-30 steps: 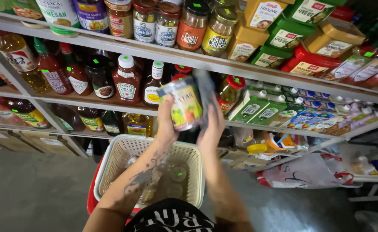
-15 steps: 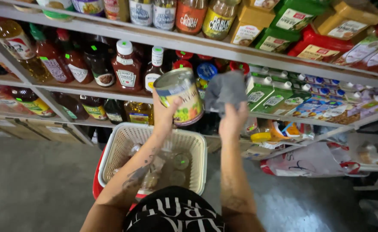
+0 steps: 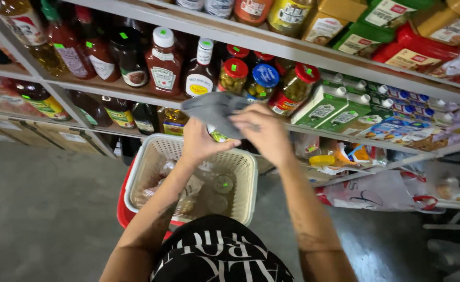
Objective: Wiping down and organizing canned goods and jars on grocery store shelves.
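My left hand (image 3: 201, 142) grips a jar (image 3: 218, 137) in front of the middle shelf; only a sliver of its label shows. A grey cloth (image 3: 213, 108) is draped over the jar's top. My right hand (image 3: 264, 133) presses the cloth onto the jar from the right. Both hands hover over a cream plastic basket (image 3: 243, 169), which holds several jars and packets seen dimly through clear wrapping. The basket rests on a red crate (image 3: 121, 211).
Metal shelves (image 3: 271, 47) carry sauce bottles, a ketchup bottle (image 3: 163, 62), pickle jars with red lids (image 3: 297, 86) and green cartons (image 3: 324, 104). Plastic bags (image 3: 376, 190) lie low on the right. Grey concrete floor (image 3: 42, 209) spreads to the left.
The jar has come down from upper-shelf height to just above the basket. The grey cloth, held beside it before, now covers the jar with my right hand on it.
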